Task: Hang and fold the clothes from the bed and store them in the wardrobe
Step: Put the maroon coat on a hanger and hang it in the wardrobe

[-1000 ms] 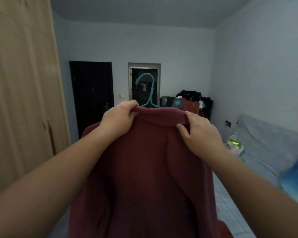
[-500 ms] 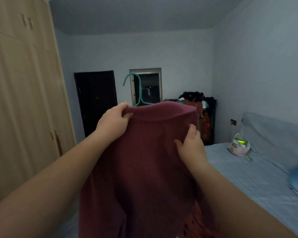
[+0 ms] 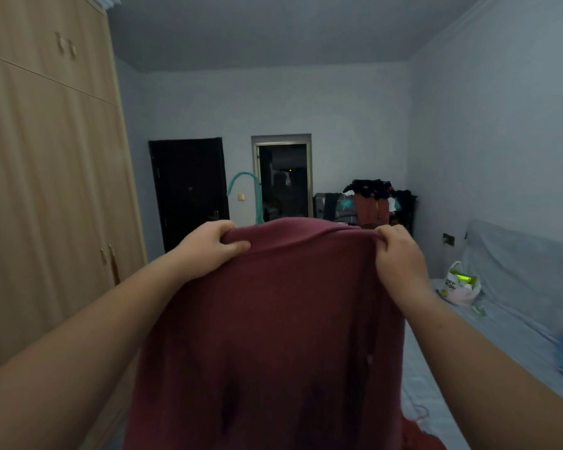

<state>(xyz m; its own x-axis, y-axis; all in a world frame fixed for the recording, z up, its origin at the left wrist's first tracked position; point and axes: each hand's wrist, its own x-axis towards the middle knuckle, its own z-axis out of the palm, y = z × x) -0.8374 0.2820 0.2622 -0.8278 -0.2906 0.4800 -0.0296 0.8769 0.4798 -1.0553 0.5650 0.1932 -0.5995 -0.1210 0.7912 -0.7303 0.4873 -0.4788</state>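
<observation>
The left hand grips the top left edge of a dark red sweater, fingers curled over the fabric and thumb pressed on the near side. The right hand pinches the top right edge in the same way. The sweater hangs spread between them in mid-air. Above the sweater's top edge rises the hook of a teal hanger. Left of the sweater stands the closed wardrobe. Right of the sweater lies the bed, with a plastic bag on it. Beyond the sweater are a dark door, an open doorway and a pile of clothes.
</observation>
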